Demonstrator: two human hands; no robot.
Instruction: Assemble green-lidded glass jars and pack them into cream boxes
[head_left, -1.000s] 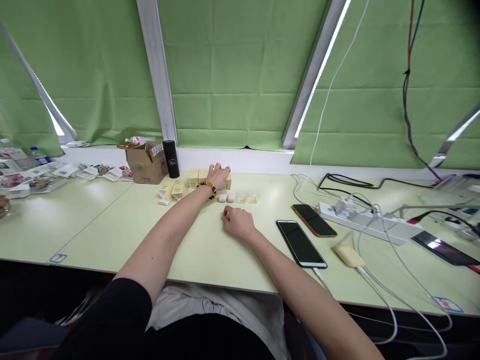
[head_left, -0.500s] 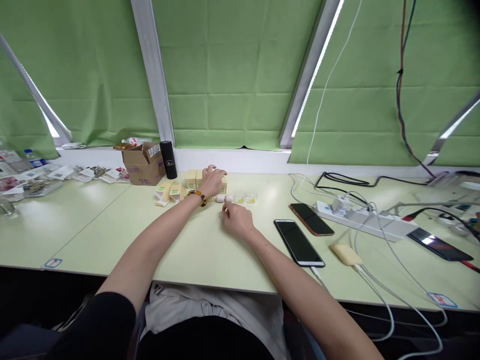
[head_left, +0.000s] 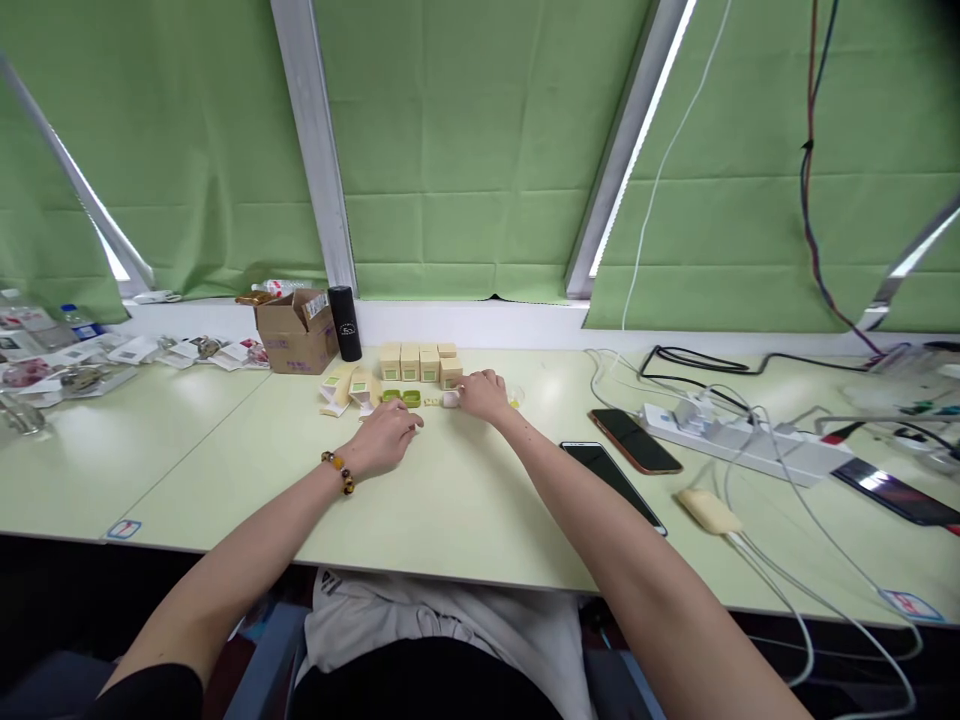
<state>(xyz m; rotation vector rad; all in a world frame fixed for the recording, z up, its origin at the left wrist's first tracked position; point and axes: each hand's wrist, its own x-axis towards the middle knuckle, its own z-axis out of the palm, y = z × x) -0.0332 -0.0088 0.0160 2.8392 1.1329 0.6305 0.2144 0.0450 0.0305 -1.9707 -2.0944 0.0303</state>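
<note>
My left hand (head_left: 384, 438), with a beaded bracelet (head_left: 339, 471) at the wrist, rests palm down on the table with its fingers loosely stretched. Just beyond it lies a small green open case (head_left: 402, 398). My right hand (head_left: 484, 395) has its fingers drawn together beside a small pale-yellow box (head_left: 451, 374) and a short whitish-pink cylinder (head_left: 450, 399); what the fingertips hold, if anything, is hidden. Behind them stands a row of small yellow boxes (head_left: 409, 363). Opened, flattened cartons (head_left: 361, 388) lie to the left. A clear piece (head_left: 517, 397) is partly behind my right hand.
A cardboard box (head_left: 296, 335) and a black cylinder (head_left: 346, 323) stand at the back left, near packets (head_left: 180, 352). On the right lie phones (head_left: 636, 440), a power strip (head_left: 731, 442), a yellow charger-like block (head_left: 708, 511) and tangled cables.
My left hand has drawn back toward me and left from the yellow boxes, uncovering them and the green case. My right hand has moved forward and slightly right, toward the end box.
</note>
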